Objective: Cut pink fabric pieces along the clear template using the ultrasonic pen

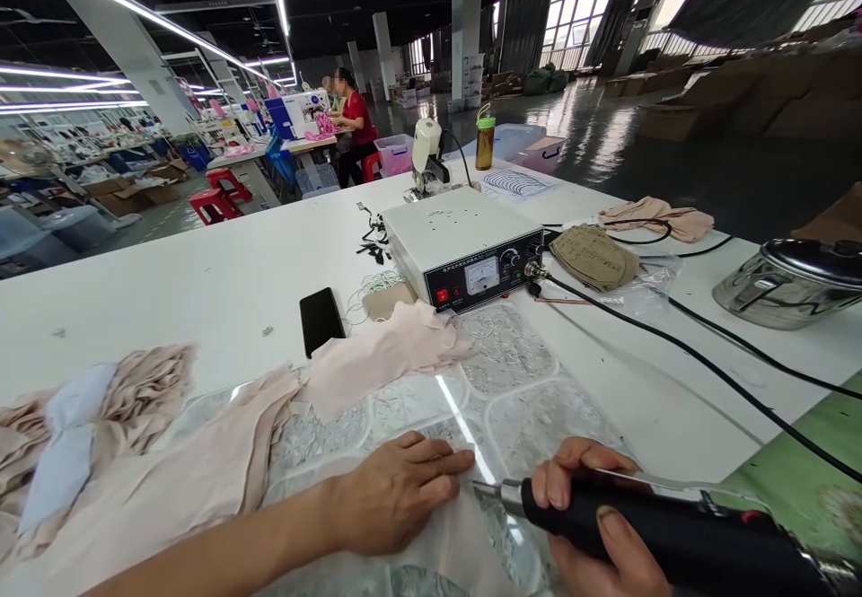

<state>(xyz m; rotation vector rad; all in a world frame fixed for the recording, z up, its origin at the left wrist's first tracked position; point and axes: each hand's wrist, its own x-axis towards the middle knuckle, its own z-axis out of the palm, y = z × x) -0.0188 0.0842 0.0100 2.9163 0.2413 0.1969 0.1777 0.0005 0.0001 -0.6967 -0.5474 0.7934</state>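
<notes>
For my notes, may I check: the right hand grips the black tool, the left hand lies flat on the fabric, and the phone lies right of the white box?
No: the head view shows the phone left of the white box. The rest holds: the right hand grips the black tool and the left hand lies flat on the fabric.

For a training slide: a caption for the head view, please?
Left hand presses pale fabric on a mat; right hand grips a black tool, its tip beside the fingers.
</notes>
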